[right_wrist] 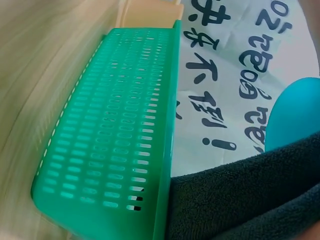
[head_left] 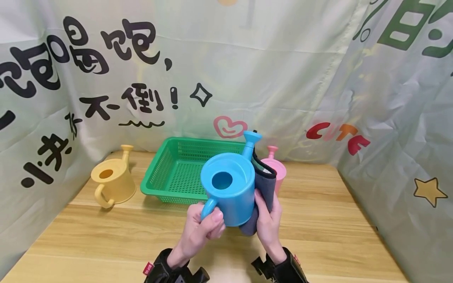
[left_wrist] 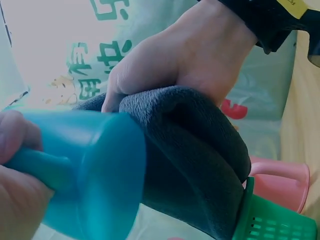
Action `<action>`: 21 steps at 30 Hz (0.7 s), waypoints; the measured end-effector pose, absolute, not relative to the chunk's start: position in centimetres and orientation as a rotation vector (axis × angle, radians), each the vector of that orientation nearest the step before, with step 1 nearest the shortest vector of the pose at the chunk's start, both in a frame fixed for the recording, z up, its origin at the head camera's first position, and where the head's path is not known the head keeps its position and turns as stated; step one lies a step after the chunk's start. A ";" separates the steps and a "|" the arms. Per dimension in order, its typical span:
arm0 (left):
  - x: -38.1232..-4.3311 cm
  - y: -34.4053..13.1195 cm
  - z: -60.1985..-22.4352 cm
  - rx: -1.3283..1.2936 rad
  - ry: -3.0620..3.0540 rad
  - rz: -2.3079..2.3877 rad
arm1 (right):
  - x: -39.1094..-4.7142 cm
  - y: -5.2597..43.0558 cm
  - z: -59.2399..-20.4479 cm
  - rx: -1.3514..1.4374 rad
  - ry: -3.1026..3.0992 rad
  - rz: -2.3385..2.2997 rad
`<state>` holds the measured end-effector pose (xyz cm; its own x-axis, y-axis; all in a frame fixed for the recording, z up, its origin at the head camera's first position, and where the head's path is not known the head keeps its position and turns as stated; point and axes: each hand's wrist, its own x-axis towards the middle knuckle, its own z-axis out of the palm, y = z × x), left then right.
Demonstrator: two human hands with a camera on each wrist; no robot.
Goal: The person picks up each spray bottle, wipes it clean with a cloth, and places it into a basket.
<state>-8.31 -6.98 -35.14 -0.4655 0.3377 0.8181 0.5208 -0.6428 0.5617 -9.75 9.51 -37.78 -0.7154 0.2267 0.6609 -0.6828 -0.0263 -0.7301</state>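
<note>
A blue watering can (head_left: 231,184) is held up over the front of the table, its spout pointing away. My left hand (head_left: 206,226) grips the can by its handle. In my right hand (head_left: 269,220) is a dark grey cloth (head_left: 265,184), folded and pressed against the can's right side. The left wrist view shows the cloth (left_wrist: 190,145) bunched under the right hand's fingers, beside the can's blue wall (left_wrist: 100,170). From the right wrist, the cloth (right_wrist: 250,195) fills the lower corner and covers most of the can.
Behind the blue can stands a green perforated basket (head_left: 152,182). A yellow watering can (head_left: 116,181) is to its left, and a pink watering can (head_left: 277,169) is partly hidden behind the cloth. Printed fabric (head_left: 283,78) walls in the wooden table (head_left: 318,220).
</note>
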 end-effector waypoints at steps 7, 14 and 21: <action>-9.1 -7.4 -34.8 -1.857 -0.915 -2.453 | -9.6 10.7 -36.9 0.393 -1.578 2.276; -9.8 -8.2 -34.9 -1.722 -0.962 -2.563 | -9.5 11.9 -36.5 0.482 -1.533 2.479; -9.6 -8.8 -34.8 -1.156 -1.326 -2.715 | -9.6 13.1 -36.3 0.413 -1.478 2.503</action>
